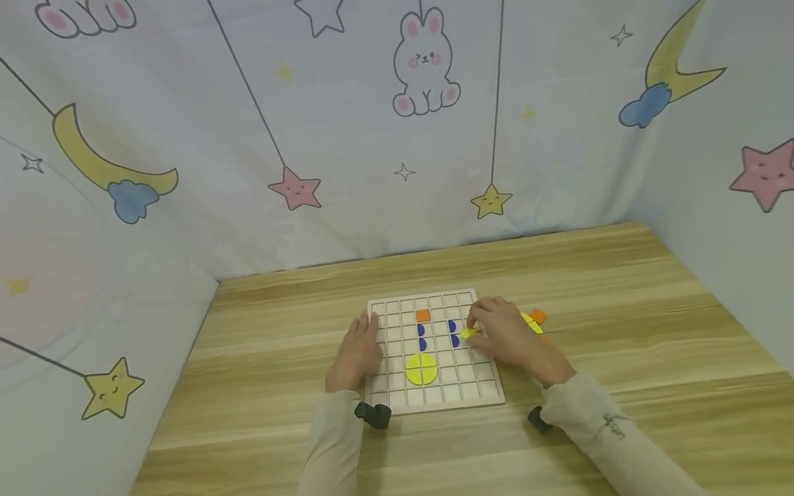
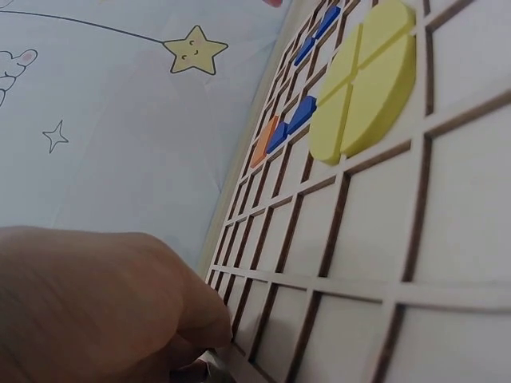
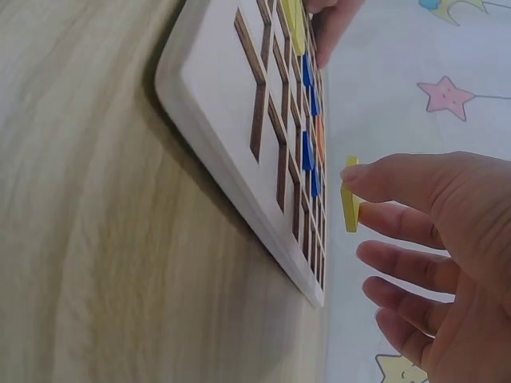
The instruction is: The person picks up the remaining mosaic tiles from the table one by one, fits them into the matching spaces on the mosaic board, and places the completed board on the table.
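Observation:
A pale wooden grid board [image 1: 490, 393] lies on the table. Four yellow quarter-round pieces [image 1: 421, 369] form a circle in its lower cells. Above them sit two blue half-round pieces [image 1: 422, 344] and one orange square piece [image 1: 423, 315]; two more blue half-rounds [image 1: 455, 341] lie further right. Between thumb and index finger my right hand [image 1: 505, 331] pinches a small yellow piece [image 3: 350, 194], held over the board's right side; its other fingers are spread apart. My left hand [image 1: 358, 351] rests along the board's left edge, fingertips touching the frame [image 2: 227, 351].
Right of the board, partly behind my right hand, lie loose yellow pieces [image 1: 532, 322] and orange pieces [image 1: 537, 315]. A printed cloth wall [image 1: 347, 138] closes off the back and both sides of the wooden table [image 1: 273, 331].

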Tool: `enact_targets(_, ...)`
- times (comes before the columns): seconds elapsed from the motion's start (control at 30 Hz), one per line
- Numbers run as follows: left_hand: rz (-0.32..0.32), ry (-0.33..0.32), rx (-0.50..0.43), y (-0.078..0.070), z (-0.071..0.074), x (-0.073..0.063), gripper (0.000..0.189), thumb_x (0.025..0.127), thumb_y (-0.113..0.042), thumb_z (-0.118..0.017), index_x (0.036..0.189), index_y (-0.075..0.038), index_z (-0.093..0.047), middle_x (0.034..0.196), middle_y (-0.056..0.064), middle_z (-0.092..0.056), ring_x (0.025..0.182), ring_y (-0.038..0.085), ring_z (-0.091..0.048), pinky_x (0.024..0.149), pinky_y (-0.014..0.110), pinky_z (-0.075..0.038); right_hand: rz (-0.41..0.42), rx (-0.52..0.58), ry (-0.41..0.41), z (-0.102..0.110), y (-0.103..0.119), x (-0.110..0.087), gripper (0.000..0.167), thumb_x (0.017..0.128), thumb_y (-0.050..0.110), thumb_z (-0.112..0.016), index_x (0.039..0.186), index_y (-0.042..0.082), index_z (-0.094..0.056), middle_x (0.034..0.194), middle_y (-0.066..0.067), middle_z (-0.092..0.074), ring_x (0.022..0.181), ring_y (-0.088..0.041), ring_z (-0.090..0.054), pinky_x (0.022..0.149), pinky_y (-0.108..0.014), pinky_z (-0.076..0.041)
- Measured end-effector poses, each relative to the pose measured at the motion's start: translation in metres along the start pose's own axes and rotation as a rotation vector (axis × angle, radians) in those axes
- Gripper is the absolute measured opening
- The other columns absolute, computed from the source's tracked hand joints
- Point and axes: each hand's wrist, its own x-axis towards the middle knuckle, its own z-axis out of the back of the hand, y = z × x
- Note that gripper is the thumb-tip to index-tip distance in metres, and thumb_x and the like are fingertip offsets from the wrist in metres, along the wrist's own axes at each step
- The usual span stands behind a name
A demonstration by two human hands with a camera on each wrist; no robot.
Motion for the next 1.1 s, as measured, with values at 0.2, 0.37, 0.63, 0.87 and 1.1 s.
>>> enact_targets(0.2, -0.007, 0.001, 0.005, 0.001, 0.0, 0.0, 0.059, 0.094, -0.005, -0.034, 0.15, 0.004, -0.018, 0.158, 0.025, -0.011, 0.147, 0.039, -0.011, 0.122, 0.046, -0.012, 0.031, -0.005, 0.007, -0.002, 0.009, 0.002, 0.017, 0.082, 0.024, -0.073, 0.091, 0.013, -0.065, 0.118, -0.008, -0.061, 0.116, -0.033, -0.051, 0.098, -0.055, -0.041)
enact_targets(0.37, -0.013, -0.002, 0.005, 0.001, -0.001, 0.0, 0.059, 0.094, -0.005, -0.034, 0.15, 0.004, -0.019, 0.158, 0.025, -0.012, 0.146, 0.039, -0.012, 0.122, 0.045, -0.012, 0.037, 0.0, 0.005, -0.002, 0.014, 0.003, 0.017, 0.082, 0.025, -0.073, 0.091, 0.013, -0.066, 0.119, -0.008, -0.061, 0.118, -0.033, -0.051, 0.099, -0.055, -0.041)
enact_targets(0.63, -0.007, -0.007, 0.005, 0.0, 0.0, 0.0, 0.059, 0.094, -0.005, -0.035, 0.15, 0.004, -0.019, 0.158, 0.025, -0.013, 0.147, 0.039, -0.012, 0.122, 0.046, -0.013, 0.054, -0.014, 0.046, -0.007, 0.021, 0.003, 0.015, 0.081, 0.023, -0.074, 0.09, 0.014, -0.067, 0.116, -0.006, -0.061, 0.116, -0.031, -0.051, 0.1, -0.052, -0.042)
enact_targets(0.87, 0.002, -0.012, -0.003, 0.002, -0.002, 0.001, 0.059, 0.094, -0.005, -0.036, 0.15, 0.003, -0.019, 0.158, 0.024, -0.012, 0.146, 0.039, -0.012, 0.121, 0.047, -0.013, 0.064, -0.006, 0.108, -0.011, 0.028, 0.004, 0.013, 0.082, 0.024, -0.073, 0.088, 0.015, -0.066, 0.119, -0.007, -0.06, 0.119, -0.031, -0.049, 0.102, -0.051, -0.04)
enact_targets(1.1, 0.005, -0.013, -0.014, 0.002, -0.002, 0.001, 0.059, 0.094, -0.005, -0.035, 0.151, 0.003, -0.019, 0.158, 0.024, -0.012, 0.146, 0.039, -0.012, 0.121, 0.046, -0.014, 0.061, -0.02, 0.121, -0.016, 0.031, 0.005, 0.011, 0.082, 0.025, -0.072, 0.087, 0.017, -0.065, 0.116, -0.003, -0.059, 0.118, -0.028, -0.049, 0.102, -0.049, -0.039)
